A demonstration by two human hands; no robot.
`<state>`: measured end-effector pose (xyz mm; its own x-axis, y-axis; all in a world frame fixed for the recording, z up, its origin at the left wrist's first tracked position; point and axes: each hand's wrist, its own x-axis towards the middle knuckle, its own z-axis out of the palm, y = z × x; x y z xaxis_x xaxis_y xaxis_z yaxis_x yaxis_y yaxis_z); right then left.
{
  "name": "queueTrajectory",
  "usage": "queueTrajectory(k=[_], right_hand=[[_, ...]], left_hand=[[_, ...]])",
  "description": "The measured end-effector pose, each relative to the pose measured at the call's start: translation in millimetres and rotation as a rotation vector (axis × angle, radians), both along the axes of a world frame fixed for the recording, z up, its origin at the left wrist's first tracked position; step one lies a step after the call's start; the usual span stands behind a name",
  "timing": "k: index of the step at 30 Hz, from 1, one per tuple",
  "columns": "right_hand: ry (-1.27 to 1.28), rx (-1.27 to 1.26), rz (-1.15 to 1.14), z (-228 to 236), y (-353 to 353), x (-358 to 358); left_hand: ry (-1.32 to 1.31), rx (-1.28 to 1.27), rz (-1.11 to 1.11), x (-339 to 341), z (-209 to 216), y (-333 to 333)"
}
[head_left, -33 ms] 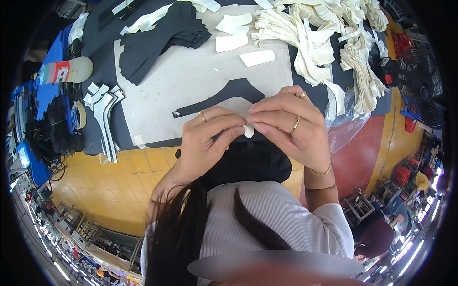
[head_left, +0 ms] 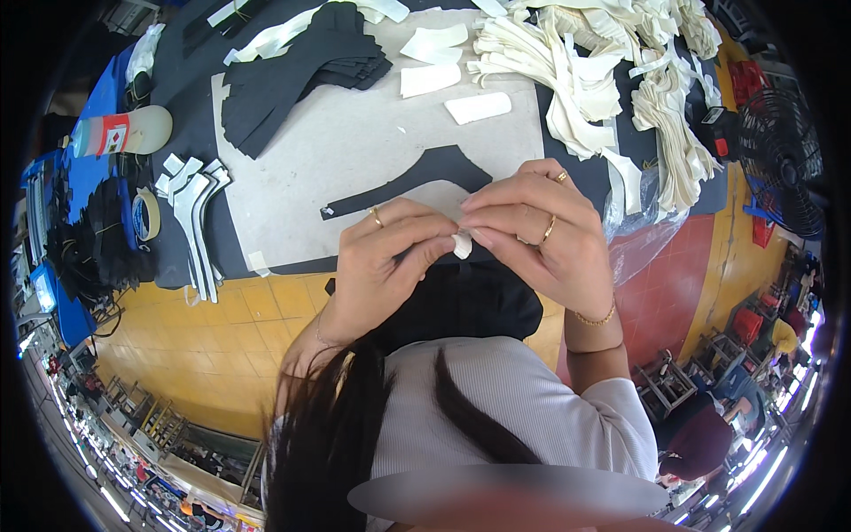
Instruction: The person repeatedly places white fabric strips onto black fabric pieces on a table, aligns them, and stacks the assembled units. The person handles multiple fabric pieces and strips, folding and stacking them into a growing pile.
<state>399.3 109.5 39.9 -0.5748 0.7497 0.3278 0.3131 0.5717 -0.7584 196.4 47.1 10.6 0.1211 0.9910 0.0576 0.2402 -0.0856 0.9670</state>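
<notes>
Close to the table's front edge, my left hand [head_left: 390, 262] and my right hand [head_left: 545, 226] meet fingertip to fingertip. Both pinch a small curled white piece [head_left: 462, 246], whose upper part my fingers hide. I cannot tell if it is cloth or paper. Just beyond my hands lies a curved black cut piece [head_left: 425, 175], flat on a light grey sheet [head_left: 292, 213]. It bears a small white mark at its left tip. Farther off, several loose white pieces [head_left: 479, 108] rest on the same sheet.
Stacked black cut pieces [head_left: 292, 80] lie at the far left of the sheet, bundled cream strips [head_left: 567, 89] at the far right. White-edged curved pieces [head_left: 195, 213], a tape roll [head_left: 145, 215] and a bottle [head_left: 128, 131] are at left. A black fan [head_left: 784, 164] stands at right.
</notes>
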Motion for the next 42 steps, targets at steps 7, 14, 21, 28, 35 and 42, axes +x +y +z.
queueTrajectory(k=[7, 14, 21, 28, 35, 42], right_hand=[[0.057, -0.106, 0.008, -12, 4, -4], [0.112, -0.253, 0.038, -24, -5, 2], [0.465, -0.815, -0.225, -44, -8, 12], [1.301, -1.477, -0.232, -67, -8, 48], [0.471, -0.54, -0.538, -78, -44, 82], [-0.163, -0.18, -0.997, -121, -91, 152]], left_hand=[[-0.099, 0.14, 0.02, 7, -10, 0], [0.012, 0.286, -0.055, 5, -7, 0], [-0.231, 0.357, -0.161, -3, -1, -5], [-0.438, 0.423, -0.307, -18, 2, -6], [-0.805, 0.528, -0.21, -16, 3, -15], [-0.893, 0.443, -0.059, -29, 25, -26]])
